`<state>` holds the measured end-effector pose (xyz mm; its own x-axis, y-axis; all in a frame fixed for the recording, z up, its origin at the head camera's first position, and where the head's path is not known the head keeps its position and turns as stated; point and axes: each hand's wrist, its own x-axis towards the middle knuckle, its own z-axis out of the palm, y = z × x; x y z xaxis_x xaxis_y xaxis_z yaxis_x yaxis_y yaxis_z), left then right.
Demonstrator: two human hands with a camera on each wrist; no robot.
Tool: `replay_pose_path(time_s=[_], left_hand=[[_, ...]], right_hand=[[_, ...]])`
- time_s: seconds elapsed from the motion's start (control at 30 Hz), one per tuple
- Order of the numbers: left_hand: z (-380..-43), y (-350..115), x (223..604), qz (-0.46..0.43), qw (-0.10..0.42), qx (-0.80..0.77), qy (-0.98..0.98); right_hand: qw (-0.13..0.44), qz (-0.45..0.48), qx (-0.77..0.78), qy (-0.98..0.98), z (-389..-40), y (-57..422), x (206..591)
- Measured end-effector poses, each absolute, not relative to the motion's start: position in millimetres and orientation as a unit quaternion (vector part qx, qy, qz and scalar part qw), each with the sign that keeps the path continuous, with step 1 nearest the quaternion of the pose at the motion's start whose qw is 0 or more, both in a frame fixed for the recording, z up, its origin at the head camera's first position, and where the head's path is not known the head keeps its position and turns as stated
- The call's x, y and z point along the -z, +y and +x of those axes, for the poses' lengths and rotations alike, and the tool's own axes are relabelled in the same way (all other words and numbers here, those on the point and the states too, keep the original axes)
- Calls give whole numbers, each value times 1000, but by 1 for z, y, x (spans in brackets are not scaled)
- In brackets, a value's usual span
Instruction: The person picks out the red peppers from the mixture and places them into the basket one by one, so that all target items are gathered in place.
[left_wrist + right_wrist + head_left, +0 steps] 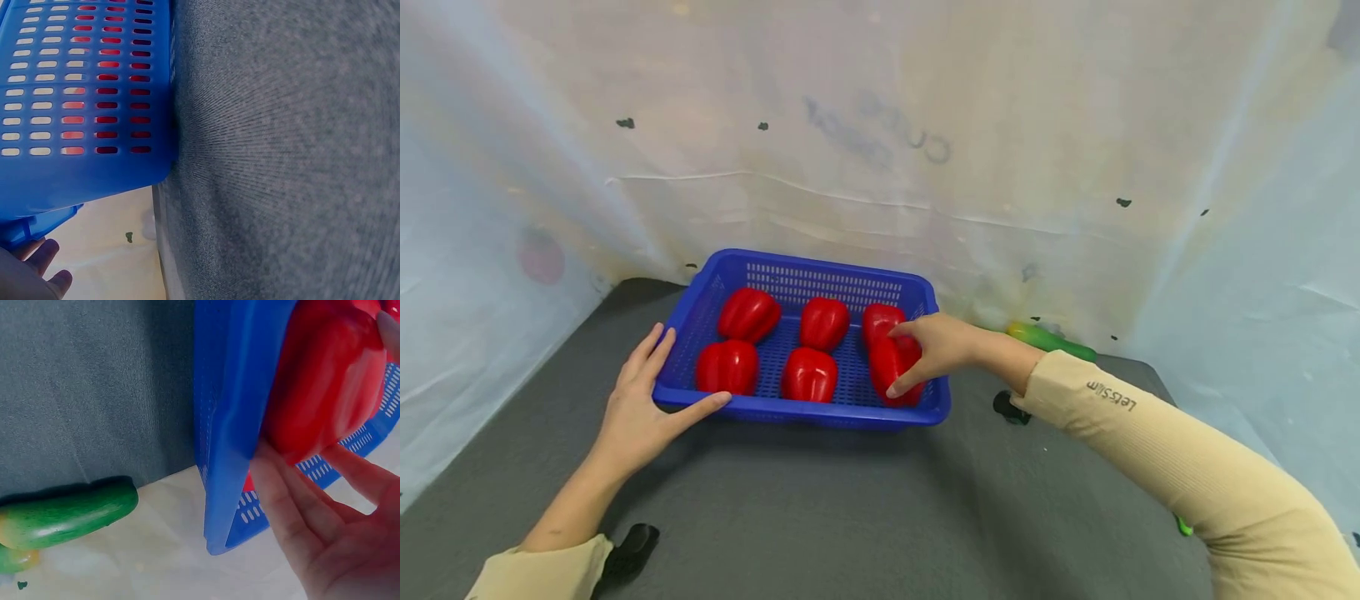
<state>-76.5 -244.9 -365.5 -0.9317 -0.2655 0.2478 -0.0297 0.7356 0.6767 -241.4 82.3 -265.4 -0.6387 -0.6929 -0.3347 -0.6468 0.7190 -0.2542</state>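
Observation:
A blue perforated plastic basket [797, 408] stands on a dark grey tabletop, with several glossy red bell peppers [808, 375] lying in two rows inside it. My right hand [943, 346] grips the bell pepper [891, 367] at the basket's front right, thumb on its near side and fingers on the far side. That pepper partly covers another bell pepper [882, 319] behind it. At the left front corner, my left hand [640, 412] touches the basket, its thumb along the front rim and its straight fingers beside the left wall. The left wrist view shows fingertips [45, 255] past the basket's corner.
A green cucumber-like vegetable [69, 515] with a yellowish end lies at the table's back right. A small bright green item [1183, 527] shows beside the right sleeve, mostly hidden. Behind the table hangs a pale plastic sheet [880, 167].

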Motion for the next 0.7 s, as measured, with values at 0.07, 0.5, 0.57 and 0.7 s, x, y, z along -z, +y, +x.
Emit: replay_pose_path(time_s=[0.07, 0.5, 0.57, 0.7], left_hand=[[-77, -245, 365, 77, 167, 356, -916], [-76, -245, 368, 78, 161, 359, -916], [-76, -245, 368, 76, 161, 360, -916], [-76, -246, 366, 76, 165, 364, -914]], right_hand=[[216, -366, 47, 904, -241, 80, 266], [249, -333, -7, 909, -246, 62, 280], [246, -327, -10, 912, -246, 62, 283], [231, -333, -23, 914, -244, 60, 287]])
